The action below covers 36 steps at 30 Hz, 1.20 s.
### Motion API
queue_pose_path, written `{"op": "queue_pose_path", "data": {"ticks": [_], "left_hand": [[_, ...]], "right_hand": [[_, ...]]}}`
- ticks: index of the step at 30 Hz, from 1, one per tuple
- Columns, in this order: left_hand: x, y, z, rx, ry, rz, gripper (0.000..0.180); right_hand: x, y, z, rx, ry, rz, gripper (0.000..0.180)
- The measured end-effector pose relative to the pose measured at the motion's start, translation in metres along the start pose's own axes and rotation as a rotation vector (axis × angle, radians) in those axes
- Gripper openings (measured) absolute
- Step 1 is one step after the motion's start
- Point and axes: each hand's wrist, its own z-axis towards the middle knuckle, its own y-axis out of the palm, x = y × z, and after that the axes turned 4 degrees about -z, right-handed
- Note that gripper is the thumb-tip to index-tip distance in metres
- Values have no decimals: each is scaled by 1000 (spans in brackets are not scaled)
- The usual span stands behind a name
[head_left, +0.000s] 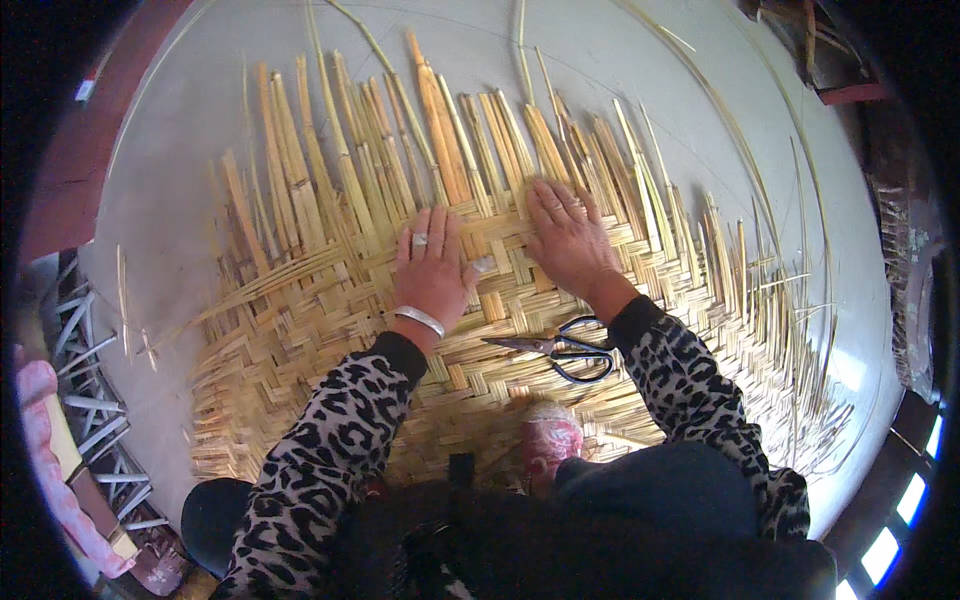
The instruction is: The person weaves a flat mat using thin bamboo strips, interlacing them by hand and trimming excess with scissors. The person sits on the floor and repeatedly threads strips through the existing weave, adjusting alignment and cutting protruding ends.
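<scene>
A large woven reed mat lies on the floor under me, its far edge ending in loose upright strips. My left hand presses flat on the weave near that edge, fingers stretched forward; it wears a ring and a silver bracelet. To its right, my right hand also lies on the strips, fingers pointing away and a little bent. Neither hand visibly grips anything. Between my forearms, dark-handled scissors rest on the mat with the blades pointing left.
The grey floor surrounds the mat. Long thin strips curve across it at the right. A stack of pale slats stands at the left edge. My pink shoe is on the mat's near part.
</scene>
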Motion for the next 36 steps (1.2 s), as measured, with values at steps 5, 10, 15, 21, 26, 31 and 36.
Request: {"op": "queue_pose_path", "data": {"ticks": [5,10,15,21,26,31,36], "left_hand": [[5,-10,-34,-94,-4,-81,73],[-27,-14,-33,110,-160,-56,69],[-54,-13,-25,61,-140,-12,65],[-43,-20,-29,-41,-180,68,65],[-32,-39,-34,-229,-171,112,63],[-47,-85,-44,-344,186,226,56],[-125,-163,-42,-692,38,211,41]], "right_hand": [[-13,-9,-27,-41,-6,26,54],[-32,-31,-75,-48,-22,83,47],[-45,-52,-136,-61,-129,288,45],[-32,-51,-171,-105,-68,283,42],[-16,-55,-161,-97,-166,321,38],[-3,-60,-145,-230,-196,309,28],[8,-63,-129,-451,-159,337,24]]}}
